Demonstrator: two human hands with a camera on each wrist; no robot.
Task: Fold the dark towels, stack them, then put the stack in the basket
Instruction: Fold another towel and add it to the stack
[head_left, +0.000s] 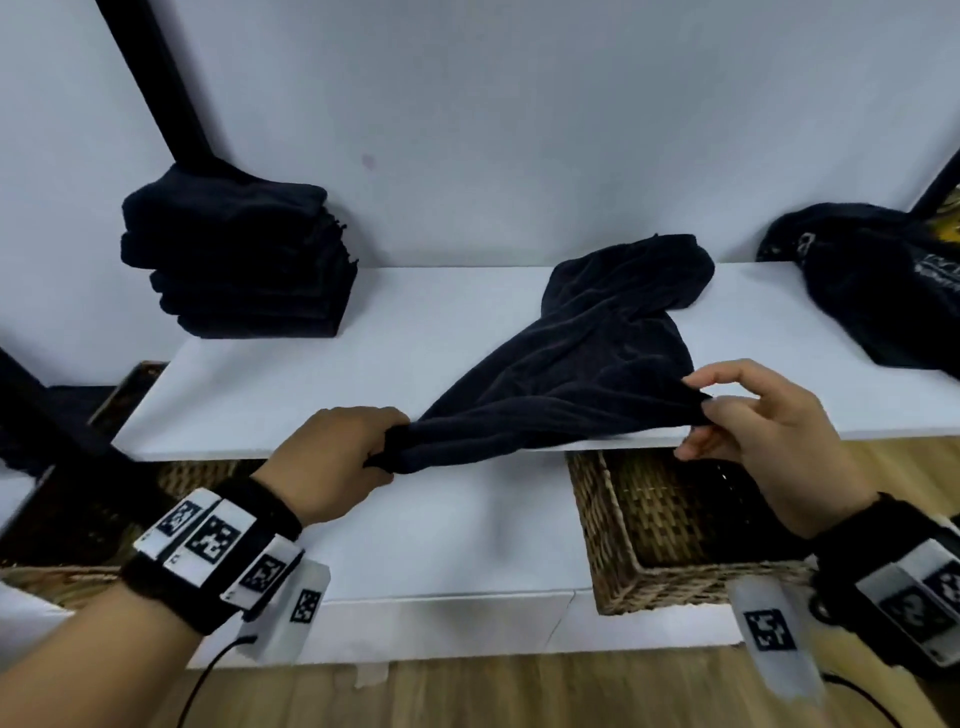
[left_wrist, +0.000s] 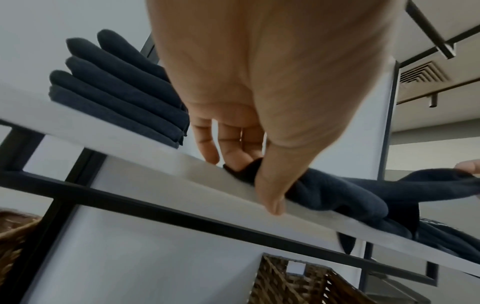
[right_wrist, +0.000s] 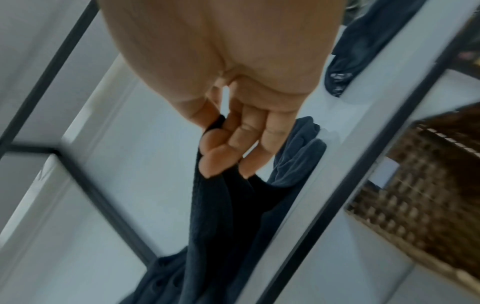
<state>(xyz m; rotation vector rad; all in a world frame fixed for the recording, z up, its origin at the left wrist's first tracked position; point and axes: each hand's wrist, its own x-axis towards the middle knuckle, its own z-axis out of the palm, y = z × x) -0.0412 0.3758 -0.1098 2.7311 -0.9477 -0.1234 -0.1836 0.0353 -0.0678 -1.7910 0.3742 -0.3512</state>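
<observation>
A crumpled dark towel (head_left: 592, 358) lies on the white shelf (head_left: 291, 384), its near edge stretched along the shelf's front. My left hand (head_left: 374, 447) grips the towel's left corner (left_wrist: 249, 170) at the shelf edge. My right hand (head_left: 722, 410) pinches the right corner (right_wrist: 215, 185) between thumb and fingers, slightly above the shelf. A stack of folded dark towels (head_left: 239, 254) stands at the shelf's back left, also in the left wrist view (left_wrist: 116, 90). A wicker basket (head_left: 675, 530) sits on the lower level, under my right hand.
A dark bag or garment with pale print (head_left: 883, 280) lies at the shelf's right end. Black frame bars (head_left: 156, 83) rise behind the stack. Another wicker basket (head_left: 57, 525) sits at the lower left. Wood floor (head_left: 571, 691) lies below.
</observation>
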